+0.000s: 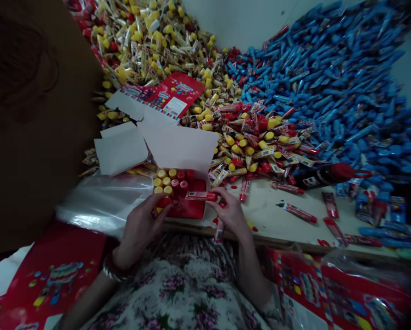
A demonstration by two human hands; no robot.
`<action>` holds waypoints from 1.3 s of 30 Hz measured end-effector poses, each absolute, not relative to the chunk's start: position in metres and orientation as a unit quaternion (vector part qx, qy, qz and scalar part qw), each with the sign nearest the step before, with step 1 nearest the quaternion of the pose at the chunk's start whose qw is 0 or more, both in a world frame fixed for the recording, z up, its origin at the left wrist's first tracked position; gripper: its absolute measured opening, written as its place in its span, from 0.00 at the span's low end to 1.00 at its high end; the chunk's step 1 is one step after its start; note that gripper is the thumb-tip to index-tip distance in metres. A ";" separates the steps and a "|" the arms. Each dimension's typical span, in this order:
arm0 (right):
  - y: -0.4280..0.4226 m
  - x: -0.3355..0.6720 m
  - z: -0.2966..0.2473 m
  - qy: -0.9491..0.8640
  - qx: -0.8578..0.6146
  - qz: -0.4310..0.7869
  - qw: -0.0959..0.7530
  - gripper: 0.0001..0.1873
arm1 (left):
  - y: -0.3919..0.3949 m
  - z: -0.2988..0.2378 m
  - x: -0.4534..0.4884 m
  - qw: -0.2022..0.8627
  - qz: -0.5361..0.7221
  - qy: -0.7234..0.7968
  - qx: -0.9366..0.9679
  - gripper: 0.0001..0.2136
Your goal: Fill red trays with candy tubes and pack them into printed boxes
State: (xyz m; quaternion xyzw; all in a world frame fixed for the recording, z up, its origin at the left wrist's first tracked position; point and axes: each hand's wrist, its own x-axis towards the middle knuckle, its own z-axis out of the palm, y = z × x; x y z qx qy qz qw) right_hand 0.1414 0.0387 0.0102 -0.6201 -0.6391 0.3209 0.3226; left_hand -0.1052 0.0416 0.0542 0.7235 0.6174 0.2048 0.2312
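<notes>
An open box [178, 213] with a red inside stands before me at the table edge, its white lid flap [186, 145] raised. Upright yellow-capped tubes [158, 182] and several red-capped tubes [181, 176] fill its left and back part. My right hand [231, 214] pinches a wrapped red tube [200, 195], held level over the bare right part of the box. My left hand [141, 224] is at the box's near left corner, finger and thumb closed around a red-topped tube [163, 202]; its lower part is hidden. Another red tube [219, 230] lies below my right hand at the edge.
Piles of yellow-capped tubes [150, 41] and blue tubes [329, 87] cover the back, with mixed red and yellow ones [247, 142] between. A black bottle with a red lid [315, 178] lies right. A large brown carton [36, 128] blocks the left; clear plastic [98, 206] lies beside the box.
</notes>
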 end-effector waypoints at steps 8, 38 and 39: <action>0.063 0.116 0.017 -0.769 -0.603 0.205 0.060 0.22 | 0.049 0.040 -0.090 0.089 0.121 0.590 0.794 0.10; 0.087 0.095 0.009 -0.826 -0.519 0.209 0.068 0.23 | 0.084 0.043 -0.065 0.104 -0.081 0.545 0.828 0.15; 0.081 0.103 0.001 -0.793 -0.544 0.239 0.137 0.24 | 0.085 0.043 -0.066 0.105 -0.084 0.546 0.827 0.14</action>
